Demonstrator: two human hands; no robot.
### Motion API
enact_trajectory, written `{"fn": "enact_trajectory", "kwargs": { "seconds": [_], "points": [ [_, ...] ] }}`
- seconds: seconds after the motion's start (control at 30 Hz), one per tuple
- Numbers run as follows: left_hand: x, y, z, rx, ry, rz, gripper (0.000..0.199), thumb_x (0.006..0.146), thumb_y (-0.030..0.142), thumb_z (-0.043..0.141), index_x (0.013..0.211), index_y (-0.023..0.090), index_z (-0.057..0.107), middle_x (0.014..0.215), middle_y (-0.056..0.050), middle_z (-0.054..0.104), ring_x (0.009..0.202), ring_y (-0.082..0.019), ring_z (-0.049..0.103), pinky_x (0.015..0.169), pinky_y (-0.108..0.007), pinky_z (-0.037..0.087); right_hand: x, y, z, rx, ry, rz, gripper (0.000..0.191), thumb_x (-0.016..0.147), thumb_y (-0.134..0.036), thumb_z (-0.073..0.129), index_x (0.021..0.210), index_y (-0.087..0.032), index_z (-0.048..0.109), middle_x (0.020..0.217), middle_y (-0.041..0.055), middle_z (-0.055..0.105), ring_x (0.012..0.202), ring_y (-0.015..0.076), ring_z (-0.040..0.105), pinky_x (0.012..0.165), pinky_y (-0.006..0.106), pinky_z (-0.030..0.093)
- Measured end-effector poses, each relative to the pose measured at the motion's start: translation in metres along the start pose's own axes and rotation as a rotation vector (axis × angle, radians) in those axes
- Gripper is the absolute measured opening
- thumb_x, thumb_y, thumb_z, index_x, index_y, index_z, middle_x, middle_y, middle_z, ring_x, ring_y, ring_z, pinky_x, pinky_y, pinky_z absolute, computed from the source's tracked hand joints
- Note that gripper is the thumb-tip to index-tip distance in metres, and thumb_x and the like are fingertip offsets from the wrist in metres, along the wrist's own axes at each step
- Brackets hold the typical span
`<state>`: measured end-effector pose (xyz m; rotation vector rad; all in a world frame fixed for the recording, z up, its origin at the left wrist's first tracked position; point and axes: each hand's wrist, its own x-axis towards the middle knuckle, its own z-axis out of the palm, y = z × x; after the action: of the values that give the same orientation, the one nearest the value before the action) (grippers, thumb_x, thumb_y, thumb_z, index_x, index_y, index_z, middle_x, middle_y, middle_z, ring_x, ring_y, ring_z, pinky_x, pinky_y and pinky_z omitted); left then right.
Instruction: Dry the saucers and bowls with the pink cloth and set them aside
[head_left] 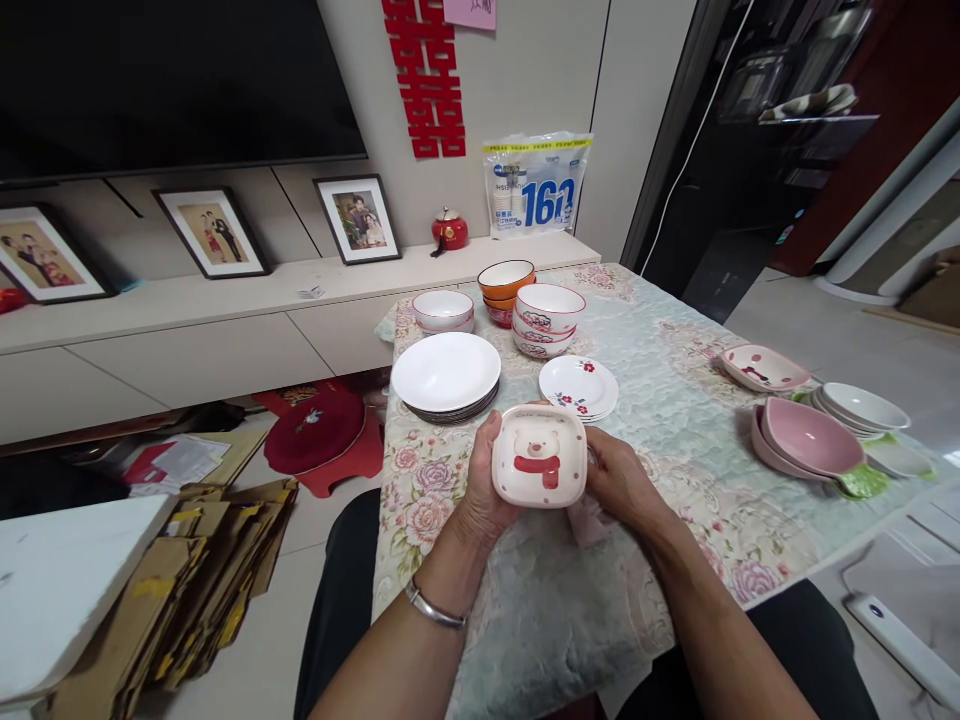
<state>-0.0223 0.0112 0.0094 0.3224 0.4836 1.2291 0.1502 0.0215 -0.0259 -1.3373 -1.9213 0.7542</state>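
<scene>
A small cream bear dish (538,485), with a red scarf drawn on its inside, is tilted toward me above the near part of the table. My left hand (486,490) grips its left side, thumb along the rim. At the dish's right edge is my right hand (621,480), its fingers curled and partly hidden behind the dish. A pale pinkish cloth (589,522) hangs below those fingers. Just beyond the dish lie small flower-patterned plates (577,385) in a stack. White plates (446,370) are piled to their left.
Farther back stand white bowls (442,308), orange bowls (507,275) and red-rimmed bowls (549,305). To the right are a pink-spotted dish (765,368), pink bowls (810,435) and small white bowls (866,408). A red stool (319,430) and flattened cardboard (202,580) are left of the floral-covered table (675,400).
</scene>
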Motion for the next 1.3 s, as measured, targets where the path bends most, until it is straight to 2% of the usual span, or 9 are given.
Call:
{"fn": "enact_trajectory", "kwargs": {
  "seconds": [0.3,0.5,0.6,0.77,0.87,0.97,1.07,1.2,1.3],
  "points": [
    [0.002,-0.008,-0.004,-0.019,0.012,0.007,0.05,0.087,0.051,0.05,0.103,0.009,0.07,0.095,-0.016,0.076,0.104,-0.034,0.067,0.096,-0.049,0.048,-0.002,0.002,0.001,-0.015,0.043,-0.029,0.049,0.084,-0.019,0.052,0.132,-0.026,0.06,0.132,0.0056,0.064,0.119,0.0262,0.059,0.1,0.042,0.046],
    [0.003,-0.019,0.001,-0.044,0.003,0.022,0.05,0.087,0.051,0.051,0.106,0.008,0.07,0.098,-0.016,0.075,0.107,-0.034,0.066,0.099,-0.048,0.046,0.001,0.014,0.0,-0.032,0.224,0.003,0.037,0.084,-0.025,0.052,0.117,-0.021,0.068,0.12,0.0099,0.069,0.112,0.0272,0.061,0.097,0.044,0.047],
    [0.0,-0.018,0.002,-0.033,-0.006,-0.005,0.05,0.086,0.051,0.053,0.106,0.008,0.07,0.098,-0.016,0.075,0.108,-0.035,0.066,0.099,-0.049,0.045,0.001,0.014,-0.005,0.001,0.322,0.031,0.035,0.085,-0.029,0.053,0.114,-0.02,0.069,0.113,0.0103,0.069,0.106,0.0265,0.062,0.093,0.043,0.048],
    [-0.002,-0.007,-0.004,0.0,0.005,0.012,0.05,0.086,0.052,0.053,0.107,0.009,0.07,0.097,-0.016,0.076,0.106,-0.034,0.066,0.098,-0.049,0.047,-0.004,-0.003,-0.019,0.047,0.533,-0.012,0.031,0.086,-0.032,0.057,0.114,-0.02,0.066,0.108,0.0079,0.069,0.1,0.0244,0.063,0.09,0.04,0.048],
    [-0.002,-0.004,-0.004,0.027,0.023,0.018,0.051,0.087,0.052,0.051,0.107,0.009,0.069,0.096,-0.015,0.076,0.105,-0.034,0.067,0.096,-0.048,0.048,-0.01,-0.022,-0.026,0.012,0.593,-0.077,0.022,0.088,-0.029,0.057,0.107,-0.022,0.066,0.102,0.0065,0.068,0.096,0.0231,0.063,0.088,0.038,0.049],
    [-0.001,-0.007,-0.001,0.045,0.047,0.02,0.05,0.087,0.051,0.051,0.107,0.009,0.069,0.097,-0.015,0.076,0.105,-0.033,0.067,0.096,-0.047,0.048,-0.015,-0.04,-0.026,-0.113,0.547,-0.204,0.02,0.089,-0.021,0.052,0.104,-0.023,0.065,0.101,0.008,0.066,0.097,0.0232,0.062,0.087,0.038,0.049],
    [0.0,-0.011,0.002,0.035,0.052,0.004,0.049,0.086,0.051,0.054,0.106,0.009,0.069,0.098,-0.015,0.075,0.103,-0.033,0.067,0.094,-0.045,0.049,-0.018,-0.05,-0.018,-0.298,0.392,-0.277,0.028,0.088,-0.013,0.046,0.107,-0.022,0.065,0.105,0.0107,0.064,0.097,0.0228,0.061,0.085,0.036,0.049],
    [0.001,-0.016,0.002,0.078,0.051,0.029,0.038,0.083,0.043,0.059,0.102,0.012,0.069,0.098,-0.011,0.076,0.098,-0.03,0.069,0.09,-0.039,0.051,-0.019,-0.054,0.002,-0.564,0.143,-0.22,0.023,0.086,-0.007,0.047,0.095,-0.019,0.065,0.098,0.0117,0.063,0.09,0.0232,0.058,0.075,0.032,0.045],
    [0.0,-0.018,-0.001,0.151,0.055,0.074,0.034,0.082,0.038,0.061,0.103,0.013,0.069,0.096,-0.008,0.075,0.091,-0.025,0.069,0.085,-0.033,0.051,-0.022,-0.06,0.012,-0.626,0.033,-0.165,0.017,0.084,-0.005,0.05,0.084,-0.017,0.062,0.088,0.0098,0.062,0.081,0.022,0.056,0.068,0.031,0.04]
  ]
}}
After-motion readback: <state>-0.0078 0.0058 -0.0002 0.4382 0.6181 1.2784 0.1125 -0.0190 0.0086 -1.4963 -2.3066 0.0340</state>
